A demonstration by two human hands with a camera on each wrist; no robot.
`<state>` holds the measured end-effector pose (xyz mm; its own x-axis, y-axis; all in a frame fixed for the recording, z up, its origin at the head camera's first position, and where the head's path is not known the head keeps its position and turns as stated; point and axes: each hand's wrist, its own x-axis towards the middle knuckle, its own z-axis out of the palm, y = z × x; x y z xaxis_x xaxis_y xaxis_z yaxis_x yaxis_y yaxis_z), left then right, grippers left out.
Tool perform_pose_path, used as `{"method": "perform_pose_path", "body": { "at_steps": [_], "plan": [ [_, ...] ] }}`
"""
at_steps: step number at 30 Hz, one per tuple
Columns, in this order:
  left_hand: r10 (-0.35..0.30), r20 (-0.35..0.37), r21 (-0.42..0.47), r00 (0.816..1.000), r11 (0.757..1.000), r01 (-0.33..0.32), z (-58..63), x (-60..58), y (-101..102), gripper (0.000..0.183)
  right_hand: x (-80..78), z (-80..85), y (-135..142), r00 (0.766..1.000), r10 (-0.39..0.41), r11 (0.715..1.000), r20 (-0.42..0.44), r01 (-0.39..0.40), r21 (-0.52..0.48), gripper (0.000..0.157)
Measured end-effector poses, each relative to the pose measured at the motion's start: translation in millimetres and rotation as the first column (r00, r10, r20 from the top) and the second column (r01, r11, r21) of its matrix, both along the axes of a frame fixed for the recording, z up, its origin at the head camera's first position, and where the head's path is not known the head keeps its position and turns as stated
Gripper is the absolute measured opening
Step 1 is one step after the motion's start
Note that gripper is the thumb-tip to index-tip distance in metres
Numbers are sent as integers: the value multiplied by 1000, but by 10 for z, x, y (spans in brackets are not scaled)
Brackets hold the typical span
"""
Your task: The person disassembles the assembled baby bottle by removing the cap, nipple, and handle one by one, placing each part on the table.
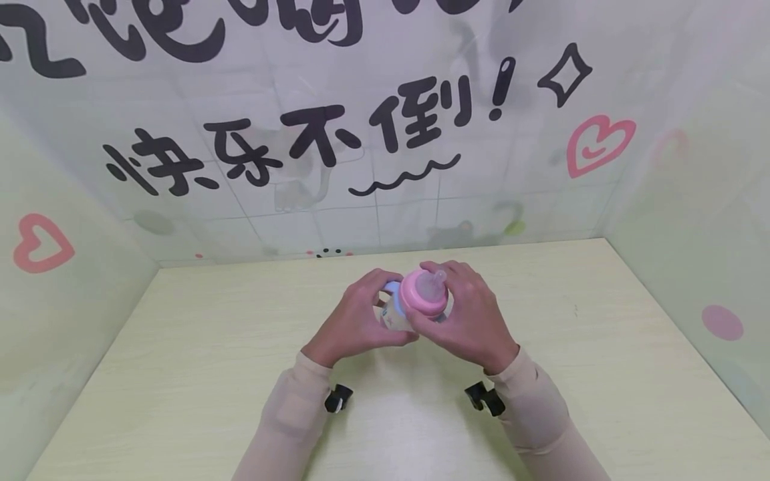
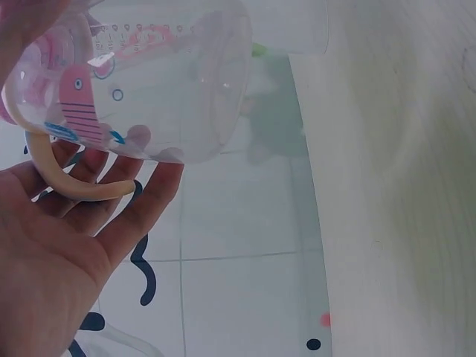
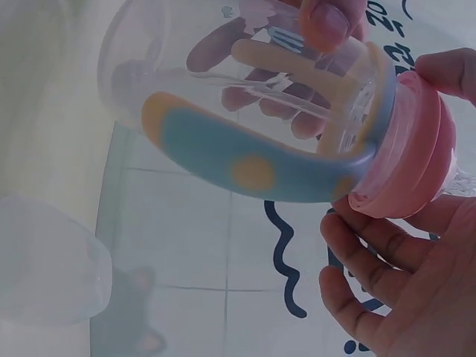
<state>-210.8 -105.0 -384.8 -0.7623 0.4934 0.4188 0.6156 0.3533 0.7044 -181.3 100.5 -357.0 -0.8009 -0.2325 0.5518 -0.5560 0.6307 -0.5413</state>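
Observation:
A clear baby bottle [image 1: 395, 317] is held up between both hands over the table, tilted, with its teat toward the upper right in the head view. It has a pink screw collar [image 1: 421, 292], a clear teat [image 1: 438, 278] and two curved handles, one showing a blue side [image 3: 253, 163] in the right wrist view. My left hand [image 1: 359, 314] grips the bottle body around the handle. My right hand [image 1: 472, 314] grips the pink collar between thumb and fingers. Pink and blue prints and scale marks [image 2: 141, 30] show on the bottle in the left wrist view.
A translucent dome-shaped cover [image 3: 52, 260] stands on the pale wooden table [image 1: 198, 347] near the bottle. White printed sheeting [image 1: 385, 220] with black characters and hearts walls in the table at back and sides. Each sleeve carries a small black mount [image 1: 484, 399].

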Motion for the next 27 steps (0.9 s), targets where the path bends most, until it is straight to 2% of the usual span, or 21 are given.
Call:
{"method": "perform_pose_path", "body": {
  "at_steps": [16,27],
  "plan": [
    [17,21,-23,1000,1000,-17,-45,-2,-22,70,30,57,20,997,-37,999,-61,36,-31,61],
    [16,49,-34,999,999,-14,-69,-21,-7,70,53,96,42,990,-56,994,-132,42,-101,64]
  ]
}}
